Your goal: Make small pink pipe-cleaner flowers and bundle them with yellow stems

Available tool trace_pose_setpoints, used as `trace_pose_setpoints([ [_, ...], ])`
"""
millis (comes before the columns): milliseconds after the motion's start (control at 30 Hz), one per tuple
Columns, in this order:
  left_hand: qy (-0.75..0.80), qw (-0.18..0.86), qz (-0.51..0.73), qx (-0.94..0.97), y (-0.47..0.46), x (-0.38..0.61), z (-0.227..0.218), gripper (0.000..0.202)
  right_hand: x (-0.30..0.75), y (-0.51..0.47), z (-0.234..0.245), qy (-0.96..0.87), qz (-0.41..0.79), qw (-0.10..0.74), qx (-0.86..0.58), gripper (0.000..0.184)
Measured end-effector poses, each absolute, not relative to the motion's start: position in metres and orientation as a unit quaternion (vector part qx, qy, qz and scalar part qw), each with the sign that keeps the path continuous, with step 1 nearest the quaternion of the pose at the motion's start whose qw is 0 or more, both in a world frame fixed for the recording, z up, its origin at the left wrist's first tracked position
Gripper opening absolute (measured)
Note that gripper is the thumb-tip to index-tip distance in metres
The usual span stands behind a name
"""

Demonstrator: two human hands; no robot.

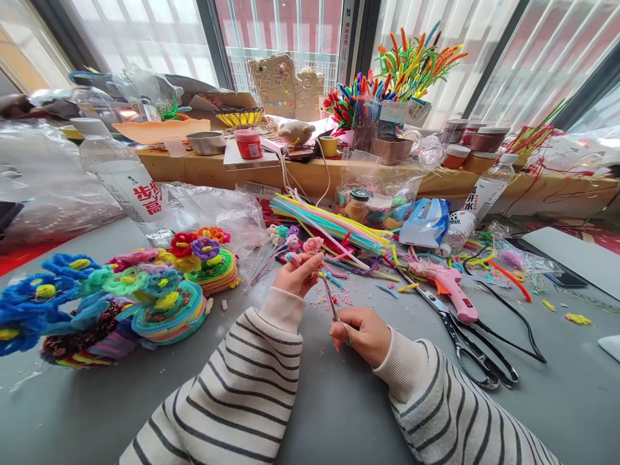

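Near the middle of the table my left hand [296,276] pinches a small pink fuzzy pipe-cleaner flower [313,245] between thumb and fingertips. A pair of small metal scissors [331,303] is in my right hand [364,334], fingers closed around the handles. The blades point up and away, with their tips just below the flower. Whether the tips touch it I cannot tell. Pink fuzz clippings [343,298] lie scattered on the grey table beyond the scissors. Several small finished fuzzy pieces on stems [293,241] rest just left of my left hand.
Fuzzy flowers [121,281] and round coiled pieces [169,313] stand at left. Loose pipe cleaners [334,226] lie behind my hands. To the right are large black-handled scissors [465,345] and a pink glue gun [450,287] with a cable. Water bottles [128,181] stand at both sides.
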State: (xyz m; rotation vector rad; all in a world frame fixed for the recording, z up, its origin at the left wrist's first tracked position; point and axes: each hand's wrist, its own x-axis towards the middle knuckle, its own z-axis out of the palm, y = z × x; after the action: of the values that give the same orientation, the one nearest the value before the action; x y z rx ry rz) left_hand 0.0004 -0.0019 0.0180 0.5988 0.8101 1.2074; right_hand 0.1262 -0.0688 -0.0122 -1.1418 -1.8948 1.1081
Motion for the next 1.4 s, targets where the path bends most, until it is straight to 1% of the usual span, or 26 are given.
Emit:
trace_pose_setpoints([
  [233,0.364,0.692,0.567,0.258,0.0017,-0.0016,0.0163,0.022,0.1238,-0.0685,-0.0119,-0.687,0.426,0.356,-0.470,0.053],
  [367,0.355,0.694,0.572,0.255,0.0017,-0.0017,0.0164,0.020,0.1254,-0.0682,-0.0140,-0.676,0.430,0.362,-0.476,0.059],
  [467,0.351,0.696,0.568,0.266,0.0014,-0.0018,0.0160,0.020,0.1271,-0.0680,-0.0146,-0.687,0.442,0.367,-0.444,0.066],
  [567,0.347,0.697,0.562,0.281,0.0007,-0.0015,0.0162,0.020,0.1282,-0.0675,-0.0142,-0.698,0.459,0.367,-0.410,0.069],
  [667,0.349,0.700,0.555,0.282,-0.0007,-0.0005,0.0175,0.019,0.1286,-0.0668,-0.0138,-0.714,0.456,0.348,-0.403,0.068],
  [833,0.350,0.709,0.530,0.306,-0.0033,0.0012,0.0179,0.019,0.1277,-0.0669,-0.0138,-0.746,0.418,0.279,-0.438,0.071],
  [1000,0.336,0.717,0.511,0.333,-0.0042,0.0012,0.0161,0.021,0.1268,-0.0673,-0.0142,-0.756,0.410,0.266,-0.435,0.073],
  [1167,0.339,0.715,0.513,0.333,-0.0043,0.0024,0.0167,0.023,0.1262,-0.0677,-0.0145,-0.758,0.408,0.269,-0.433,0.070],
  [1400,0.339,0.710,0.525,0.325,-0.0046,0.0035,0.0171,0.024,0.1236,-0.0698,-0.0110,-0.743,0.384,0.316,-0.447,0.061],
])
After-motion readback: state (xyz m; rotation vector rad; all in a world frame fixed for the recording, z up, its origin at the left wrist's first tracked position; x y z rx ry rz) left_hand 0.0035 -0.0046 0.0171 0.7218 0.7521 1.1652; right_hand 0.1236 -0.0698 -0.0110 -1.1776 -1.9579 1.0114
